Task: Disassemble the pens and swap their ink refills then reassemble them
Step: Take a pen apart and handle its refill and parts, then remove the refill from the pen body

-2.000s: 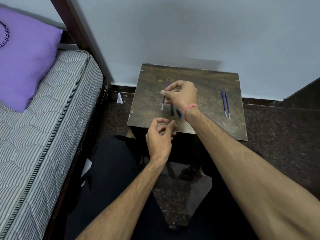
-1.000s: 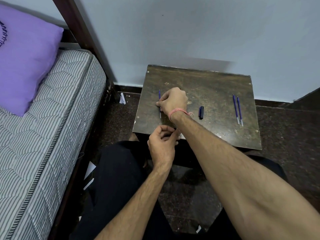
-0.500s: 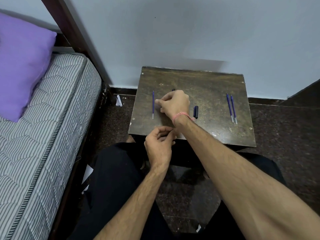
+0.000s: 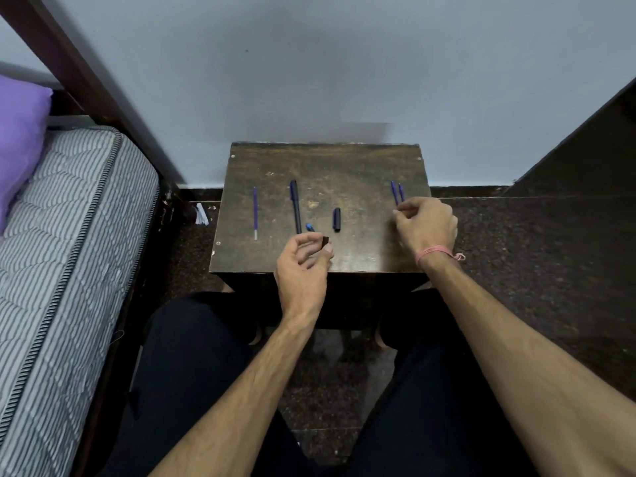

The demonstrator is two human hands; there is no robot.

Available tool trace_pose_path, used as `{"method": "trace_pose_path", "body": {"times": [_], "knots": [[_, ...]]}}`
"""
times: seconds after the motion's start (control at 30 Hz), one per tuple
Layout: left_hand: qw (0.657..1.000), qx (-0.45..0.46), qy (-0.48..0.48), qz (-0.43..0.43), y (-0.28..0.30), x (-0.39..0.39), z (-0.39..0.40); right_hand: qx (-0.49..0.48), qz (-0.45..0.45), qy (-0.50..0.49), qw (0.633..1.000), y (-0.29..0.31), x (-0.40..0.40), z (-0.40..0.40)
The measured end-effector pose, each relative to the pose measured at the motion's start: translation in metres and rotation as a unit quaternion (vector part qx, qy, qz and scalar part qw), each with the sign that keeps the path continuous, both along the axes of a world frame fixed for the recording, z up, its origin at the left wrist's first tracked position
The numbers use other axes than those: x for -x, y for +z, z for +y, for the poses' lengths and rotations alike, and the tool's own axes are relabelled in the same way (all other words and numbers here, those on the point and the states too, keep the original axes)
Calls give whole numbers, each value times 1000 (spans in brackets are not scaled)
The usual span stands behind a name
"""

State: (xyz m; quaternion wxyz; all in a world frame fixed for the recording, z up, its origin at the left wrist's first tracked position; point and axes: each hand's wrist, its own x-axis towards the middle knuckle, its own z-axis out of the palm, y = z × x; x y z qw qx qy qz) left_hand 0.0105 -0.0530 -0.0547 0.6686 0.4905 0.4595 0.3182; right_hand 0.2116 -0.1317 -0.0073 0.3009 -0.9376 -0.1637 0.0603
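Observation:
On the small dark wooden table lie a thin blue ink refill at the left, a dark pen barrel beside it, a small blue tip piece and a dark cap. Two blue pens lie side by side at the right. My left hand rests at the table's front edge, its fingers pinching a small dark pen piece. My right hand is over the lower ends of the two blue pens, fingertips touching them; whether it grips one is hidden.
A bed with a striped mattress and purple pillow runs along the left. The wall stands right behind the table. My knees in black trousers are under the table's front edge. Dark floor lies to the right.
My right hand has left the dark pen barrel on the table's left half and moved right to the two blue pens. The left hand stays at the front edge with its small piece.

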Motion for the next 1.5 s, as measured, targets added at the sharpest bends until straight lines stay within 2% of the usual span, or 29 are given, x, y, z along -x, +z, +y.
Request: {"method": "trace_pose_path", "body": {"times": [0.6, 0.83, 0.9, 0.93, 1.0, 1.03, 1.33, 1.5], "knots": [[1000, -5, -18, 0, -7, -8, 1, 83, -13, 20, 996, -12, -15, 11], [1000, 5, -18, -3, -11, -4, 0, 114, 76, 44, 990, -5, 8, 17], [1000, 2, -14, 0, -12, -2, 0, 25, 168, 31, 985, -8, 20, 19], [1000, 1, -13, 2, -13, 0, 0, -51, 245, 26, 968, -10, 26, 20], [1000, 0, -13, 7, -14, 3, 1, -186, 379, 13, 906, -12, 37, 22], [1000, -1, -13, 10, -14, 5, 2, -221, 410, 17, 885, -12, 41, 22], [1000, -6, 1, 7, -13, 11, 9, -315, 469, 51, 823, -2, 58, 26], [1000, -18, -13, -3, -12, 13, 10, -354, 449, 89, 816, 6, 65, 31]]}}
